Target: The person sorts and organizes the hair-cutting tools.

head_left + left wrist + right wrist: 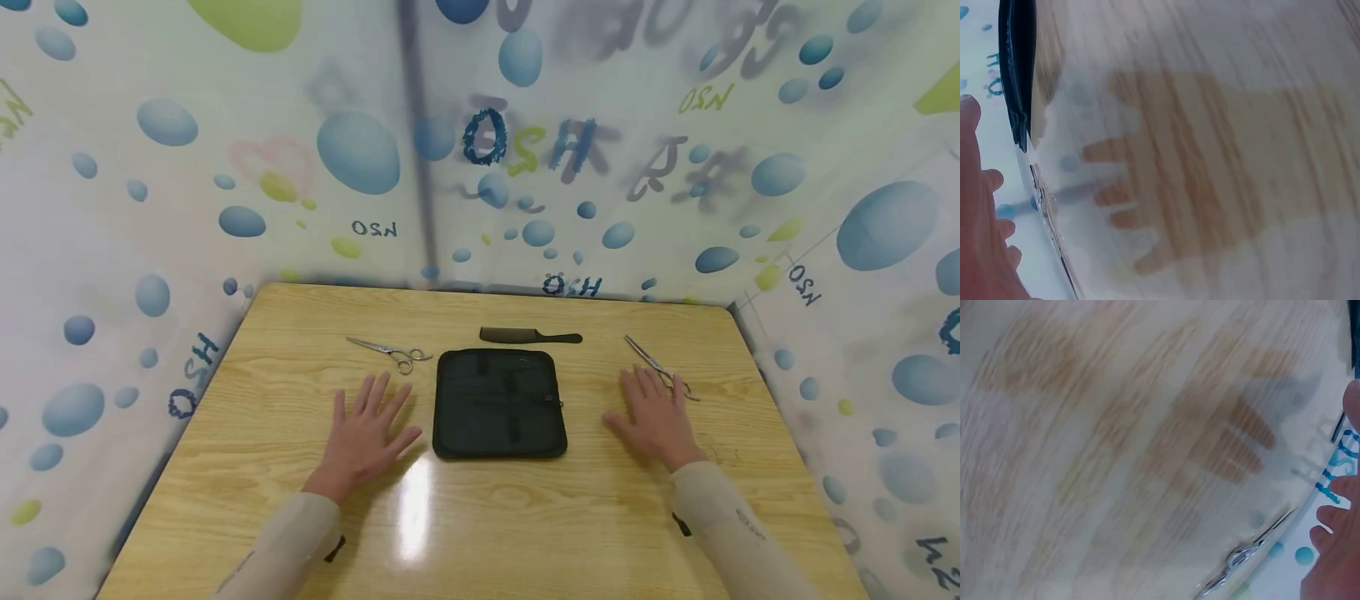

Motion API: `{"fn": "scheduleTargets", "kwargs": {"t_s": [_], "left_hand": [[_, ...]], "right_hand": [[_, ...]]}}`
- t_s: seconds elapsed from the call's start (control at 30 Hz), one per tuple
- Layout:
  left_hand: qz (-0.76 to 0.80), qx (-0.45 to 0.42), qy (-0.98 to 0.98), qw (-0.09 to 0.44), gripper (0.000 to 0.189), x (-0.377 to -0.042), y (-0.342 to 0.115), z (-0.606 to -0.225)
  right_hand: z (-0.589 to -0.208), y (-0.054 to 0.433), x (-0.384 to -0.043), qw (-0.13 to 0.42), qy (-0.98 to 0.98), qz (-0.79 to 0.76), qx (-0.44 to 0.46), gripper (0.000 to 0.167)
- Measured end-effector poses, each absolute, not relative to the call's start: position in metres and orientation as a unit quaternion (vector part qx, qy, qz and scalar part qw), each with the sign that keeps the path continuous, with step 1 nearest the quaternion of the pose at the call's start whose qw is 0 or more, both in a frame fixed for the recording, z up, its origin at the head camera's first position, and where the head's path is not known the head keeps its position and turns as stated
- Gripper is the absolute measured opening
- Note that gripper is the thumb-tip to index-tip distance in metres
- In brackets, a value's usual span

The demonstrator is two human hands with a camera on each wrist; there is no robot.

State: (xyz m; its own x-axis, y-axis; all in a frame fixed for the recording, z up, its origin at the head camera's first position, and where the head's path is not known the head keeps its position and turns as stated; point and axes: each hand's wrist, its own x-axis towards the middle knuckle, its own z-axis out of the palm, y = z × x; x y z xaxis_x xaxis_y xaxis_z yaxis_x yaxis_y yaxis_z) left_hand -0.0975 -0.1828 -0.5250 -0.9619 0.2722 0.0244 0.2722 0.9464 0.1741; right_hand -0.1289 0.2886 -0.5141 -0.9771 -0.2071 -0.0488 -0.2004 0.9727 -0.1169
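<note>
In the head view my left hand [365,435] is spread with straight fingers, left of a black zip case [498,404] that lies on the table. A pair of silver scissors [390,350] lies just beyond its fingertips. My right hand [656,417] is spread on the other side of the case, its fingers beside a second pair of scissors [652,360] and partly covering it from above. Whether they touch, I cannot tell. Behind the case lies a black comb [517,336] with its handle to the right. Both hands hold nothing.
The wooden table [480,525] has a glossy top that mirrors the hands. A white curtain [480,208] with blue and green dots and lettering stands around its back and sides.
</note>
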Motion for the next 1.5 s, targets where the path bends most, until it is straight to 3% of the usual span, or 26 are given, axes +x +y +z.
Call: {"fn": "scheduleTargets", "kwargs": {"t_s": [0.3,0.77,1.5], "left_hand": [[-0.096,-0.149,-0.984,0.010,0.072,-0.099,-0.172,-0.524],[-0.106,-0.164,-0.981,0.017,0.069,-0.101,-0.154,-0.523],[-0.109,-0.173,-0.979,0.016,0.067,-0.105,-0.138,-0.521]], "right_hand": [[-0.525,0.308,-0.142,0.023,0.995,-0.069,-0.072,0.078],[-0.521,0.320,-0.158,-0.018,0.999,-0.043,-0.005,0.059],[-0.517,0.327,-0.183,0.007,1.000,0.003,0.015,0.023]]}}
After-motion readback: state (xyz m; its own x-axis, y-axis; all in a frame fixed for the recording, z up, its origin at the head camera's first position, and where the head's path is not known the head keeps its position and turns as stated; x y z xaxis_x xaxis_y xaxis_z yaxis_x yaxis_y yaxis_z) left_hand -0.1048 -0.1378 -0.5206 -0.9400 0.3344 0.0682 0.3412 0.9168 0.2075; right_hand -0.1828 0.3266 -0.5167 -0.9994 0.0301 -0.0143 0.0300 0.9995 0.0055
